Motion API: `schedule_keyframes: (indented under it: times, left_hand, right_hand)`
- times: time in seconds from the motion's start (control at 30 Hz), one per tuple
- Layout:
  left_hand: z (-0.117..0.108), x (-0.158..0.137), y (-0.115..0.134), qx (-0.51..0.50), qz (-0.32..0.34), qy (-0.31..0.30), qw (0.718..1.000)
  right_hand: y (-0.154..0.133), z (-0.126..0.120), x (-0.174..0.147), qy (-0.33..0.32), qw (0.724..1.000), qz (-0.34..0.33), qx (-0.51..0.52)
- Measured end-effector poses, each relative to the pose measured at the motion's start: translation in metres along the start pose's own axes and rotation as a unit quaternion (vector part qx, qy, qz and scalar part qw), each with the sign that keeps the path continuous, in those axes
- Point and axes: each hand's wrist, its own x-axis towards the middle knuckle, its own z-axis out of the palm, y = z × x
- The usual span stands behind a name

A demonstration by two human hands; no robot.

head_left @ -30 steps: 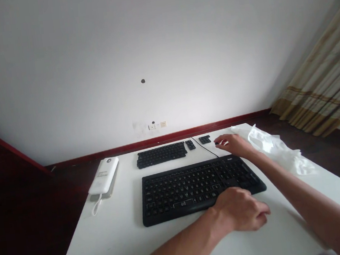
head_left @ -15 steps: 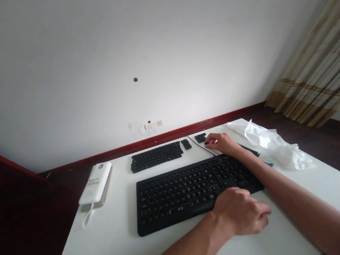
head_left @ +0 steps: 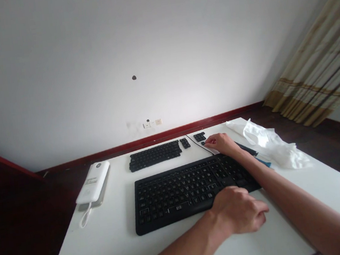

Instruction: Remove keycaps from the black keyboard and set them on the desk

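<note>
A black keyboard [head_left: 177, 194] lies on the white table [head_left: 92, 251], its key positions showing bare sockets. My left hand [head_left: 239, 209] rests by the keyboard's front edge with its fingers curled; whether anything is inside them is hidden. Reaching over the keyboard's right end, my right hand [head_left: 221, 143] has its fingertips pinched at a small black keycap [head_left: 203, 143] on the table. Just behind that keycap sits a small group of keycaps [head_left: 199, 136]. Another small cluster [head_left: 185, 143] and a large block of keycaps [head_left: 154, 155] are laid out to the left.
A white power bank [head_left: 93, 183] with a short cable loop is at the left. Crumpled white plastic [head_left: 278, 148] lies at the right, beside a blue-green item [head_left: 264, 162] partly behind my right arm. A thin black cable [head_left: 199, 145] runs back from the keyboard. A wall stands behind.
The view has shifted slightly. My right hand has kept almost the same place, and the keycap at its fingertips shows more clearly on the table. My left hand has stayed put.
</note>
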Motion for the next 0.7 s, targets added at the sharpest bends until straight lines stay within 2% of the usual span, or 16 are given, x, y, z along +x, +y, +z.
schedule_keyframes:
  times: [0.7]
  left_hand:
    - [-0.002,0.0,0.001,0.007,0.002,-0.008,1.0]
  right_hand:
    - [-0.013,0.003,0.002,0.015,0.999,0.011,-0.03]
